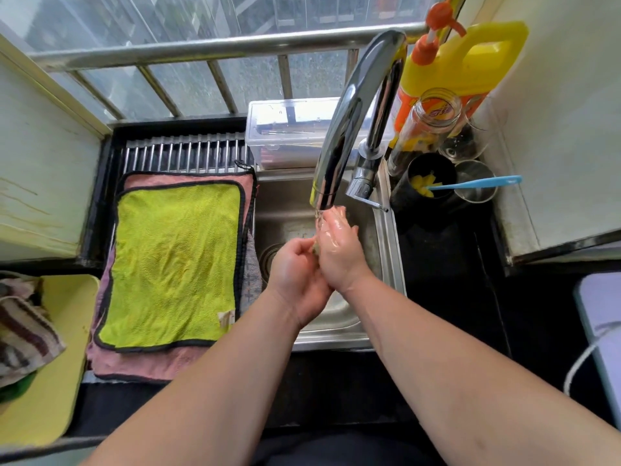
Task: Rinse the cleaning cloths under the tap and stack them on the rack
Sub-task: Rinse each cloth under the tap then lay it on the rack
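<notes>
Both my hands meet under the chrome tap [349, 122], over the steel sink [386, 250], and water runs onto them. My right hand [339, 250] is wet and lies fairly flat with straight fingers under the stream. My left hand [295, 270] is curled against its palm. A small yellowish-brown wad [316, 249] peeks out between the two; I cannot tell what it is. On the ribbed rack [184, 153] left of the sink, a lime-green cloth [174, 264] lies flat on a pink cloth [141, 361]. A grey cloth [251, 274] hangs at their right edge.
A yellow tray [64, 331] at far left holds a crumpled striped cloth [23, 334]. Behind the sink stands a clear lidded box [285, 129]. To the right are a yellow detergent bottle [463, 62], a glass jar [426, 122] and a black cup [433, 196] with a blue brush [477, 183].
</notes>
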